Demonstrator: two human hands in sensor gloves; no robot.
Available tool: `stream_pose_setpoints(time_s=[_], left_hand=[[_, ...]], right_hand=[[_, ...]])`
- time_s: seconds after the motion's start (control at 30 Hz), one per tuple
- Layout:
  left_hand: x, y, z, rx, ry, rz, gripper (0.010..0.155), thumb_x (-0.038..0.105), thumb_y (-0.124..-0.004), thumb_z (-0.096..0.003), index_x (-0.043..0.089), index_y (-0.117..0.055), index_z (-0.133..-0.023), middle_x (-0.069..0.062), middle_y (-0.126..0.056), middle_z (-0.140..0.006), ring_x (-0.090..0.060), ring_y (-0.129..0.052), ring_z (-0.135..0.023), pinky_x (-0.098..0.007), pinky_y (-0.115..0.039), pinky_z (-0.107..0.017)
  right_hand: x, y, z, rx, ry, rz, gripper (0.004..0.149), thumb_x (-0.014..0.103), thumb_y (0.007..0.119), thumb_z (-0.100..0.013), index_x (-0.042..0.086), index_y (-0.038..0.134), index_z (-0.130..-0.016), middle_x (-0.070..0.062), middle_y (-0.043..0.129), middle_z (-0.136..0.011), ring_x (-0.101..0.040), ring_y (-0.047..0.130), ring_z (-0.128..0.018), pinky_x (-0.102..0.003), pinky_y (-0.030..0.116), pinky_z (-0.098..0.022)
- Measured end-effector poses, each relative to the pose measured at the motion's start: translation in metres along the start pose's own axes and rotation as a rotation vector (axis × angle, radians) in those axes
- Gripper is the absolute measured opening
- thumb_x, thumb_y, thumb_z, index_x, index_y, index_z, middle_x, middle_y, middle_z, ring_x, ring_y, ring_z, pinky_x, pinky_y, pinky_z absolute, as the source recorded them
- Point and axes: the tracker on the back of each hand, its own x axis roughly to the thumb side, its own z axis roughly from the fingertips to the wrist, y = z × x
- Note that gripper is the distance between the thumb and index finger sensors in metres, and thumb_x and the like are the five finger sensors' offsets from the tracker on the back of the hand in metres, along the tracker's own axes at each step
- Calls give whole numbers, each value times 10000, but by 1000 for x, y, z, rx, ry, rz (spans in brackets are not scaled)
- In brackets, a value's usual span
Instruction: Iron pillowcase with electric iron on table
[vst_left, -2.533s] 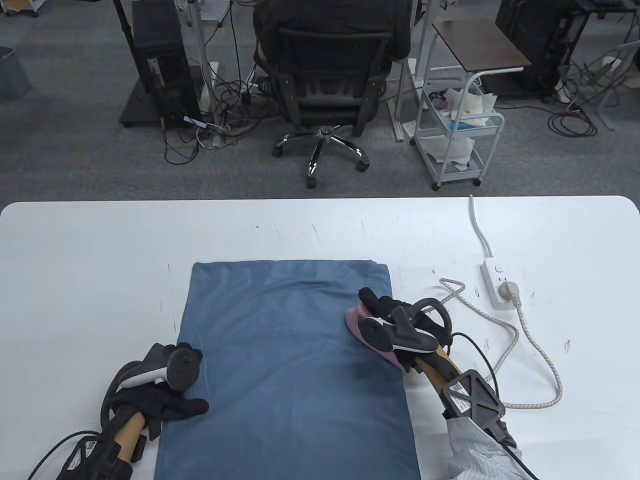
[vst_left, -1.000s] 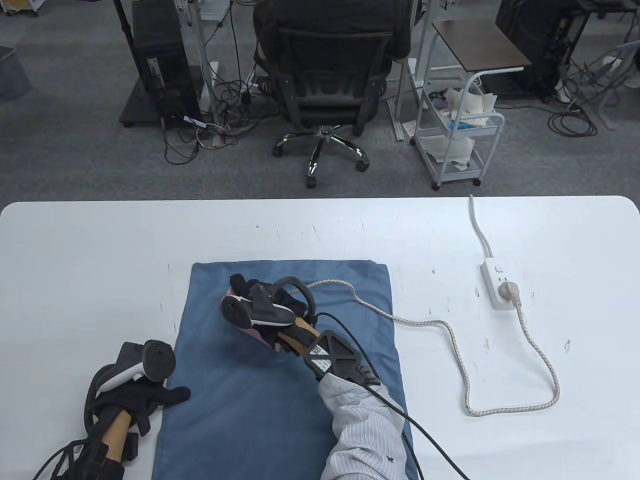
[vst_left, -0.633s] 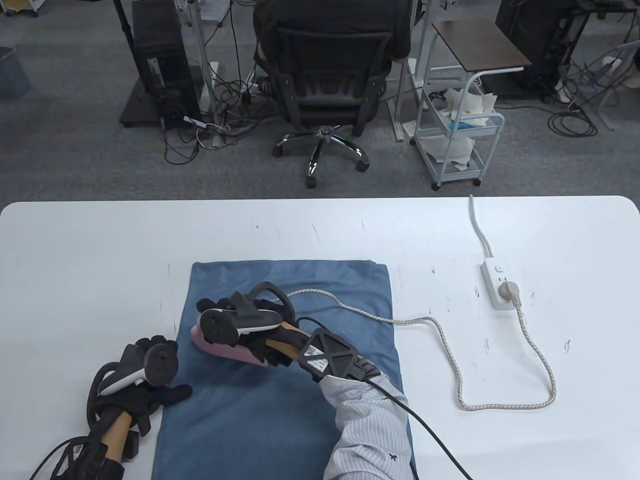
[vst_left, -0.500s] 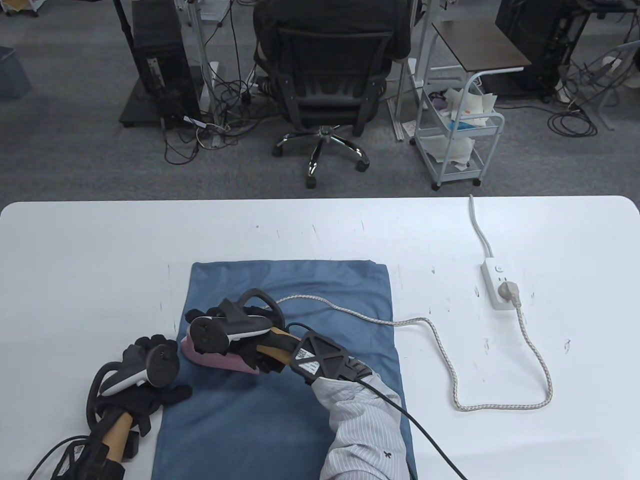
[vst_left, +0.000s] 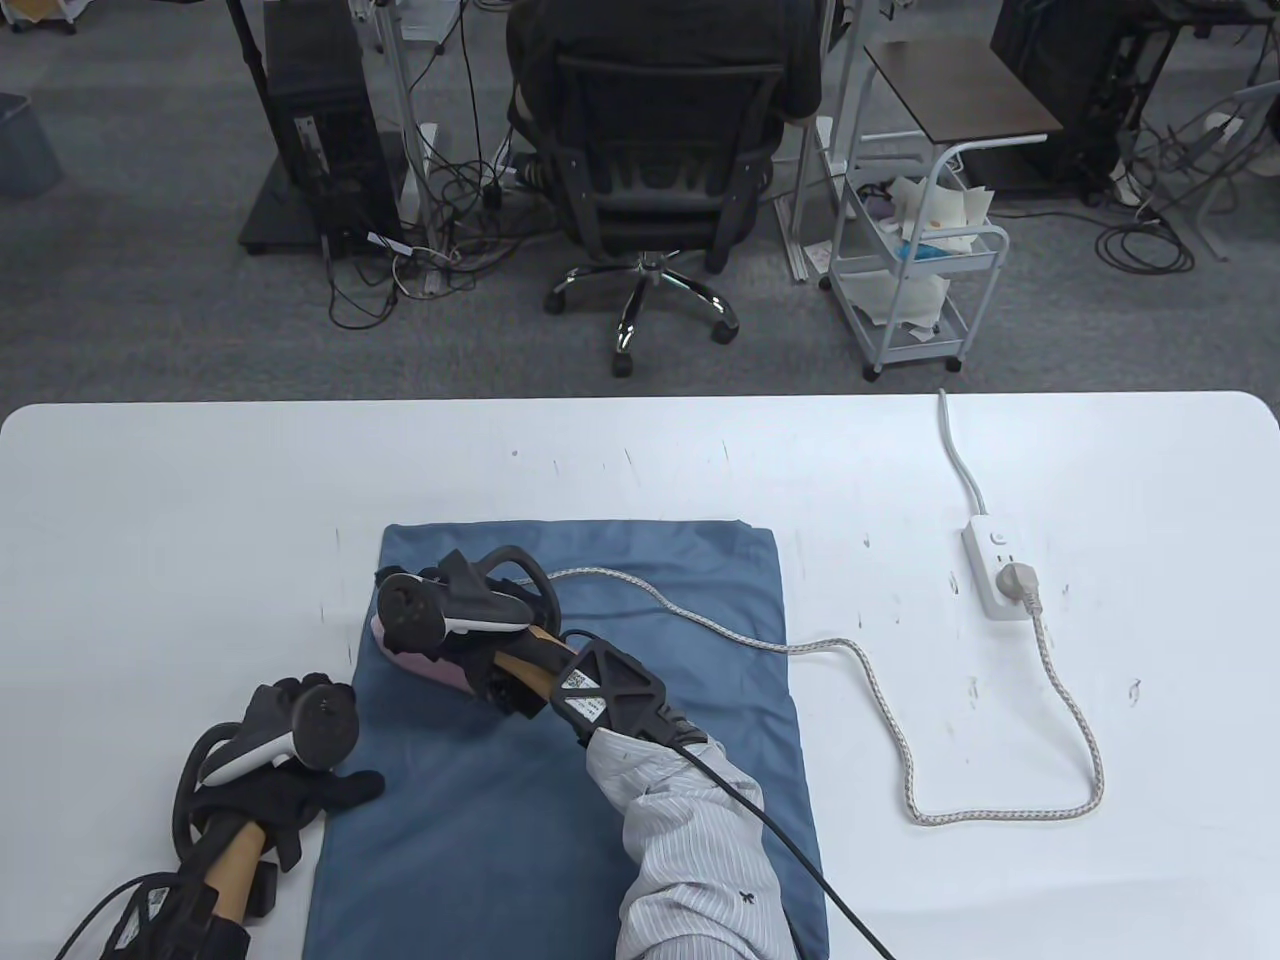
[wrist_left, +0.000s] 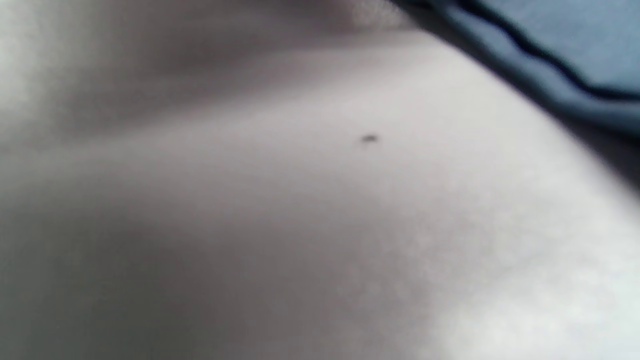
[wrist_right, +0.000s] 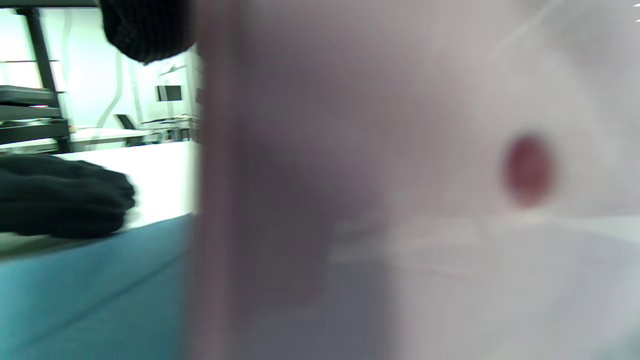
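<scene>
A blue pillowcase (vst_left: 620, 720) lies flat on the white table (vst_left: 160, 520). My right hand (vst_left: 455, 650) grips the handle of a pink electric iron (vst_left: 425, 668), whose sole rests on the cloth near the far-left corner. The tracker hides most of the iron. In the right wrist view the iron's blurred pink body (wrist_right: 350, 175) fills the frame beside the pillowcase (wrist_right: 90, 290). My left hand (vst_left: 310, 790) lies relaxed at the cloth's left edge, its thumb resting on the fabric. The left wrist view shows only blurred table and the pillowcase hem (wrist_left: 575, 45).
The iron's braided cord (vst_left: 880, 690) runs over the cloth and loops across the table on the right to a white power strip (vst_left: 995, 565). Beyond the far table edge are an office chair (vst_left: 660, 180) and a white cart (vst_left: 920, 270).
The iron has travelled from the pillowcase's right edge across to its left edge, then slid away toward the far-left corner. The cord trailed after it. My left hand shifted slightly left and then stayed put.
</scene>
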Motion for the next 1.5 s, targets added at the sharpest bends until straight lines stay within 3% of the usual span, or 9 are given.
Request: stream_pose_setpoints(time_s=[0.23, 0.5, 0.7, 0.8, 0.97, 1.07, 1.3, 1.4, 1.5], left_hand=[[0, -2, 1, -20, 0, 32, 1012, 610, -576, -467, 53, -39, -1120, -268, 42, -1131, -552, 18, -982, -626, -106, -684], [0, -1, 1, -31, -10, 32, 1013, 601, -578, -472, 38, -34, -1117, -286, 45, -1124, -560, 22, -977, -629, -105, -683], [13, 1, 2, 65, -113, -6, 954, 569, -554, -510, 63, -23, -1120, -263, 39, -1131, -542, 27, -987, -621, -97, -690], [31, -1, 0, 35, -190, -73, 968, 596, -542, -494, 78, -13, -1118, -246, 47, -1132, -526, 40, -990, -616, -86, -692], [46, -9, -5, -97, -223, -138, 1064, 679, -507, -430, 76, 82, -1082, -251, 146, -1096, -534, 70, -979, -623, -69, -688], [45, -9, -4, -74, -234, -111, 1076, 680, -541, -427, 84, 61, -1090, -244, 133, -1105, -532, 55, -988, -627, -79, -690], [46, -9, -5, -77, -230, -115, 1072, 677, -540, -432, 79, 61, -1088, -252, 130, -1102, -540, 48, -986, -632, -89, -689], [46, -9, -5, -82, -228, -117, 1071, 678, -539, -434, 80, 64, -1087, -251, 134, -1101, -541, 50, -985, -633, -89, -690], [46, -7, -4, -86, -219, -136, 1053, 672, -533, -445, 82, 54, -1091, -251, 106, -1109, -542, 32, -994, -632, -100, -696]], right_hand=[[20, 14, -12, -11, -38, -1, 681, 455, 683, -507, 126, 523, -1081, -90, 886, -782, -159, 955, -430, -300, 861, -348], [-10, 17, -30, -124, 184, 142, 684, 464, 649, -523, 94, 522, -1084, -113, 892, -791, -153, 956, -433, -290, 860, -349], [-13, 7, -16, -5, 118, 250, 786, 506, 605, -531, 38, 403, -1130, -175, 810, -902, -239, 926, -547, -372, 834, -434], [-11, 5, -12, 40, 65, 350, 723, 450, 589, -554, 78, 347, -1125, -115, 830, -844, -157, 935, -492, -304, 853, -395], [-8, 8, -5, 49, 2, 155, 703, 437, 613, -553, 129, 337, -1122, -123, 821, -812, -163, 911, -469, -326, 840, -388], [-11, 9, -13, 21, 50, 145, 688, 434, 614, -553, 155, 344, -1121, -128, 815, -824, -171, 906, -485, -335, 833, -404], [-43, 16, -36, -179, 314, 117, 665, 449, 634, -546, 155, 443, -1111, -156, 824, -852, -208, 912, -521, -349, 823, -427], [-52, 14, -38, -171, 370, 98, 671, 444, 644, -543, 145, 444, -1111, -162, 822, -856, -212, 912, -524, -356, 820, -434], [-52, 6, -30, -119, 302, 105, 694, 449, 667, -529, 127, 444, -1101, -141, 846, -811, -178, 923, -468, -332, 838, -399]])
